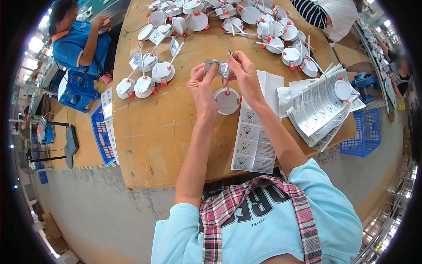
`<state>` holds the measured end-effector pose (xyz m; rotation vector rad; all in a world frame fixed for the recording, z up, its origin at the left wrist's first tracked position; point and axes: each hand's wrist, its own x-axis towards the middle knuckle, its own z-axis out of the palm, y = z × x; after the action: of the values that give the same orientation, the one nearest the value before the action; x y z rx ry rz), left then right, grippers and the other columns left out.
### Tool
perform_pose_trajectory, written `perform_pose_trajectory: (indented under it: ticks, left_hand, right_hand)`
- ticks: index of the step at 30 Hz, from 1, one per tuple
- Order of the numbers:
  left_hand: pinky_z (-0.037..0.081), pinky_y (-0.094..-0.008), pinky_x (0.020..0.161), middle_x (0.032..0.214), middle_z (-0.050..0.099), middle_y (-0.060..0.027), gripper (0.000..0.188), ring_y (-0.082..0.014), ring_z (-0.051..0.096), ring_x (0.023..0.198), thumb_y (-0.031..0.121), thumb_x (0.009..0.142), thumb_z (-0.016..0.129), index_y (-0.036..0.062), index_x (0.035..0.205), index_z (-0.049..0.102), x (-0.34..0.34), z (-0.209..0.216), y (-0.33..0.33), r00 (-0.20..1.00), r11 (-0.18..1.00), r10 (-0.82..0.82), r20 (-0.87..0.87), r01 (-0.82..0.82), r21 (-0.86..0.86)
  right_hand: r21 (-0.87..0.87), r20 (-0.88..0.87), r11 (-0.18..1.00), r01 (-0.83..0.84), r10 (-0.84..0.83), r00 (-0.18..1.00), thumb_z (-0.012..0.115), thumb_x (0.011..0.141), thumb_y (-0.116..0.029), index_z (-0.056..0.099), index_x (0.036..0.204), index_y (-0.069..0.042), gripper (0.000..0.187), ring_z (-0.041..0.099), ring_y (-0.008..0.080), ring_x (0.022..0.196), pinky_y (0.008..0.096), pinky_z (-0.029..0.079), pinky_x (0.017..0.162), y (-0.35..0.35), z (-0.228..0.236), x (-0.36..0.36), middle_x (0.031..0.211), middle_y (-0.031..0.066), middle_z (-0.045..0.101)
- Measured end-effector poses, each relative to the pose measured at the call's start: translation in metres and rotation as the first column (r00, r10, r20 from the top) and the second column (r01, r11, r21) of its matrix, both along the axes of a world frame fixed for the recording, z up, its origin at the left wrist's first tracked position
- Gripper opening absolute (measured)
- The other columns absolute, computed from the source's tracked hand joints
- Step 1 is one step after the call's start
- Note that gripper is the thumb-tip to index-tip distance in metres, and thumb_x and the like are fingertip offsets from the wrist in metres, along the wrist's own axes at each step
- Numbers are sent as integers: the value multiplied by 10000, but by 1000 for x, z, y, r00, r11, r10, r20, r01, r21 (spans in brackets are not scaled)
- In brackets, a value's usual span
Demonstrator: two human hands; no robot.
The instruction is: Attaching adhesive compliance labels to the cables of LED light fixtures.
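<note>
You are stretching your left forearm [193, 160] and right forearm [278, 134] forward, both angling inward. Your left hand [204, 88] is pinching between thumb and fingers, and your right hand [246, 77] is pinching close beside it.

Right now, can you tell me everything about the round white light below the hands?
The white light is a plastic-looking disc with a red piece near its far edge. A pale cable rises from there toward the left hand and right hand. The disc lies on the brown table beside a printed sheet.
</note>
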<state>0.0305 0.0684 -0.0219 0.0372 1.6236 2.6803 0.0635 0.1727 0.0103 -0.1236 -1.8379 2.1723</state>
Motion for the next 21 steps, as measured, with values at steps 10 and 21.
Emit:
perform_pose_trajectory:
  ticks: [10, 21]
  left_hand:
    - [409, -246, 677, 750, 652, 11, 116, -57, 514, 675, 158, 840, 674, 46, 842, 704, -4, 4, -7, 991, 989, -128, 36, 130, -70]
    - [468, -234, 715, 833, 671, -14, 114, -70, 604, 756, 166, 860, 656, 63, 898, 688, -14, 0, -19, 978, 979, -200, 67, 201, -12]
  right_hand:
    - [154, -8, 988, -22, 24, 1000, 576, 897, -159, 472, 940, 6, 200, 577, 110, 549, 242, 441, 475, 5, -2, -4, 798, 62, 559]
    - [189, 102, 979, -74, 56, 993, 622, 876, -111, 579, 1005, 45, 208, 648, 145, 704, 243, 523, 622, 13, -3, -4, 871, 75, 625]
